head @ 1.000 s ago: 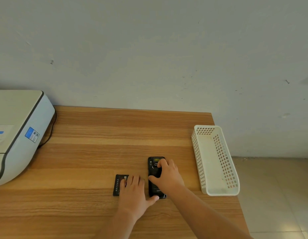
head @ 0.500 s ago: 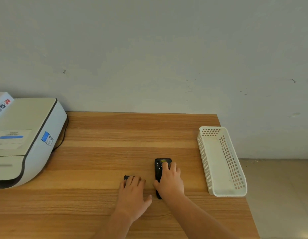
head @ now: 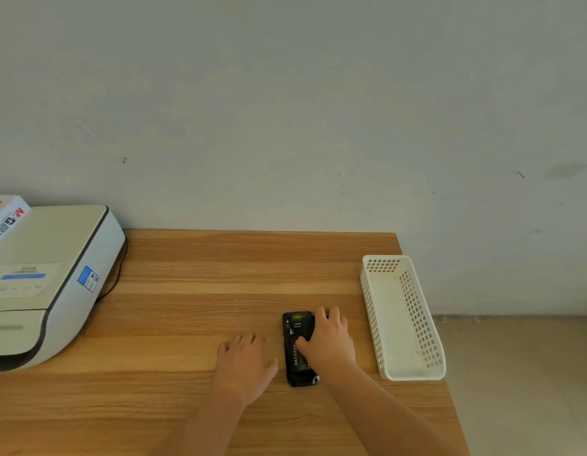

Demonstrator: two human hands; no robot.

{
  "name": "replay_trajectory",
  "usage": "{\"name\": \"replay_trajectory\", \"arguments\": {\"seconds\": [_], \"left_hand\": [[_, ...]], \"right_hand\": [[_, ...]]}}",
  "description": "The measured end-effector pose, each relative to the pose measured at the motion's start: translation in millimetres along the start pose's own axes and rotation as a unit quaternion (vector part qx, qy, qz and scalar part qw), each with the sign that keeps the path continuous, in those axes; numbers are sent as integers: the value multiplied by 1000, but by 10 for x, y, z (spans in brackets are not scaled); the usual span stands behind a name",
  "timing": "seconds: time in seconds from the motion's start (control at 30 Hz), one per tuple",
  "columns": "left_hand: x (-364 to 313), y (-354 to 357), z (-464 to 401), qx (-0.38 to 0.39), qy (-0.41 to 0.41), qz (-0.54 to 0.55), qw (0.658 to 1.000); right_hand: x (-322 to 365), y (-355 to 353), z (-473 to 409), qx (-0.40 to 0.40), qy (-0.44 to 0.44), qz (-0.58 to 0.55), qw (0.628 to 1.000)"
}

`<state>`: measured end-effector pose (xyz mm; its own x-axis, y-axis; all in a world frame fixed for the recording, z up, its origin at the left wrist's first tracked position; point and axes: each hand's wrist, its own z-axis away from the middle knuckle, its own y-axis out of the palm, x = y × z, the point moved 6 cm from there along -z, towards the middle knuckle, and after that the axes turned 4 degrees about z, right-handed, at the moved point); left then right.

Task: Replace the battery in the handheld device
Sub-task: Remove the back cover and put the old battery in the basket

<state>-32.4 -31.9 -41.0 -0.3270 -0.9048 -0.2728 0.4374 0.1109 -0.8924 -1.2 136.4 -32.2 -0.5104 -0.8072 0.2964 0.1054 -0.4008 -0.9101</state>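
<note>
While the left hand [head: 244,365] lies flat on the counter [head: 193,291], the right hand [head: 330,340] grips the black handheld device [head: 297,348], its long axis running up the frame.

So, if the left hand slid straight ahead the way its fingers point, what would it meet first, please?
The left hand points away toward the wall. Only bare table lies ahead, so the way looks free to the far edge; whether anything lies under the palm is hidden.

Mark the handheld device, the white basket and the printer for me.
handheld device [head: 297,327]: head view, bare upper back.
white basket [head: 406,378]: head view, near rim.
printer [head: 51,232]: head view, top lid.
</note>
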Motion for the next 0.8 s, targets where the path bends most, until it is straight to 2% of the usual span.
{"name": "replay_trajectory", "arguments": {"seconds": [0.27,0.53,0.8], "left_hand": [[-126,-138,-12,16,-7,-8,1000],[-90,-24,122,43,-23,-11,999],[-71,41,141,24,-20,18,999]], "right_hand": [[-360,-186,-10,3,33,15,999],[-581,76,29,62,39,46,996],[-669,290,-53,89,28,66,993]]}}
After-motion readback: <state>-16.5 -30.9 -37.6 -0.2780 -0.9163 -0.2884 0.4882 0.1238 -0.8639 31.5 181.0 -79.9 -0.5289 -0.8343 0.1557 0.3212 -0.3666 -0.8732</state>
